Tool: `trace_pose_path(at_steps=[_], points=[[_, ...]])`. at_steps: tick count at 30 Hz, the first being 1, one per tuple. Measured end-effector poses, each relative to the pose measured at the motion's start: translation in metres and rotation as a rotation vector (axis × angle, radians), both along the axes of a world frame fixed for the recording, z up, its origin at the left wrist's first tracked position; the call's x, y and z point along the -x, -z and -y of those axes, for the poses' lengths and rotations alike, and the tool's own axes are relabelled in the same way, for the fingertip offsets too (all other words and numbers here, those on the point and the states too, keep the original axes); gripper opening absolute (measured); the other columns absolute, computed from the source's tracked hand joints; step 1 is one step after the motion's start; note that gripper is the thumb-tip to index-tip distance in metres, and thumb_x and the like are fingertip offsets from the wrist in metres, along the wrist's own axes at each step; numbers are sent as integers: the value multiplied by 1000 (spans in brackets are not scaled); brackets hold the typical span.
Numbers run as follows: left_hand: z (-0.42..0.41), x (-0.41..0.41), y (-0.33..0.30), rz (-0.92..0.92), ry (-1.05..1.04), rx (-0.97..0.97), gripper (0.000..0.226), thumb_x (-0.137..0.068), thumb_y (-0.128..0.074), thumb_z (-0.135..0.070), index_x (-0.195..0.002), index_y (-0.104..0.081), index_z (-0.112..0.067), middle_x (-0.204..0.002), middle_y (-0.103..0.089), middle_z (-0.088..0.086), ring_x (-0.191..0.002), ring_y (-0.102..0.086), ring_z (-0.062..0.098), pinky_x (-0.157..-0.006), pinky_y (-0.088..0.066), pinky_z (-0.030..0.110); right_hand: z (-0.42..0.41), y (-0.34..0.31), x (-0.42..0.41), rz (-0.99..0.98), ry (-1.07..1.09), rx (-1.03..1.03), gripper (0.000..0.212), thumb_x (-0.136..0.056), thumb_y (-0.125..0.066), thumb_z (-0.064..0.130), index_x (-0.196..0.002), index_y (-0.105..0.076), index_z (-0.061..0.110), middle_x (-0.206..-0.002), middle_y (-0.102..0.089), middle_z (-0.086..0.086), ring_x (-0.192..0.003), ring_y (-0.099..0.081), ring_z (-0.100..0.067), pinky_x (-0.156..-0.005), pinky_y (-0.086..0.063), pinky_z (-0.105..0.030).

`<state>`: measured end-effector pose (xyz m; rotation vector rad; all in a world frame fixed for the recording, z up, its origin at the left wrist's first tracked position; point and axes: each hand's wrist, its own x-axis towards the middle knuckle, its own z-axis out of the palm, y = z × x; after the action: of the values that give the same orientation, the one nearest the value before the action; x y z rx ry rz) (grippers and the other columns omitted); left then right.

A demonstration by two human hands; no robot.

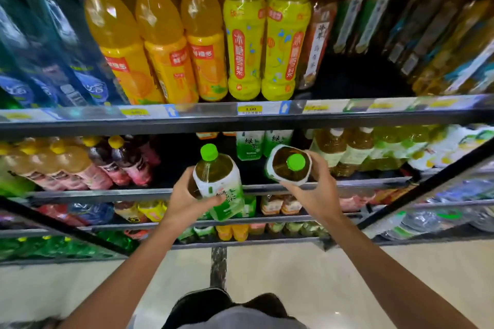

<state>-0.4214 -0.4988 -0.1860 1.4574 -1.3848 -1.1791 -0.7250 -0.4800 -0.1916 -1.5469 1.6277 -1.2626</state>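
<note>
While both arms are reaching forward from the bottom of the frame, the left hand [191, 201] is gripping a clear plastic bottle of green tea [217, 181] with a bright green cap and a white-and-green label, a little left of the centre. The fingers are curling around the lower body of this bottle, and the thumb is lying across the label. The bottle is standing nearly upright in the air, in front of the middle shelf.

Just right of the centre, the right hand [316, 196] is holding a second green-capped tea bottle [283, 171] of the same kind. This one is tilting strongly toward the camera, so its round green cap [296, 162] is facing the viewer. The fingers are wrapping around its body from the right and from below. The two bottles are near each other but are not touching.

Between them, further back, two more green-labelled tea bottles [250, 145] are standing on the middle shelf. In the upper part of the frame, tall orange juice bottles with orange caps [160, 35] are standing just beside yellow-green bottles with white caps [244, 40]. Below those, a small yellow price tag [250, 109] is sitting on the grey metal shelf rail [208, 119]. At the middle left, dark red drink bottles with yellow caps [125, 160] are standing. The pale glossy floor [294, 275] is showing at the bottom.
</note>
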Motion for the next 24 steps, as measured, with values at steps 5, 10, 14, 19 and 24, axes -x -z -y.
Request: trace_pose_path(at_steps=[5,10,14,19,24], points=[[-7,6,5,-43,-55,23,80,-49,-94,-36,-121,-61,-28,-115,-73,-5,-111,-69,18,-96,-57,42,35,18,2,-15,-119,-53,78,-73,-91,29,-137,-46,36,-134,-58,17,-127,-54,1,-103,-47,-20],[-9,4,4,-12,-78,77,77,-54,-94,-35,-124,-61,-28,-116,-72,-2,-112,-68,19,-99,-56,46,56,38,-2,-23,-105,-114,84,-75,-89,35,-143,-41,33,-136,-57,15,-126,-52,0,-104,-43,-21],[-7,3,4,21,-58,94,77,-55,-93,-37,-124,-60,-30,-116,-72,-6,-111,-68,16,-98,-56,43,63,55,5,-42,-73,-169,86,-76,-88,34,-146,-38,32,-138,-57,10,-128,-51,-4,-108,-44,-29],[8,6,7,47,-9,121,77,-61,-92,-33,-131,-58,-30,-122,-69,-8,-118,-64,15,-101,-55,47,69,58,14,-51,-48,-194,81,-84,-78,44,-149,-32,31,-140,-57,7,-129,-53,-9,-109,-46,-34],[25,17,11,139,54,176,81,-62,-91,-47,-134,-53,-42,-136,-58,-7,-133,-49,18,-111,-45,42,78,59,13,-144,-24,-188,86,-90,-64,55,-155,-21,20,-143,-56,-5,-129,-56,-22,-105,-50,-42]])
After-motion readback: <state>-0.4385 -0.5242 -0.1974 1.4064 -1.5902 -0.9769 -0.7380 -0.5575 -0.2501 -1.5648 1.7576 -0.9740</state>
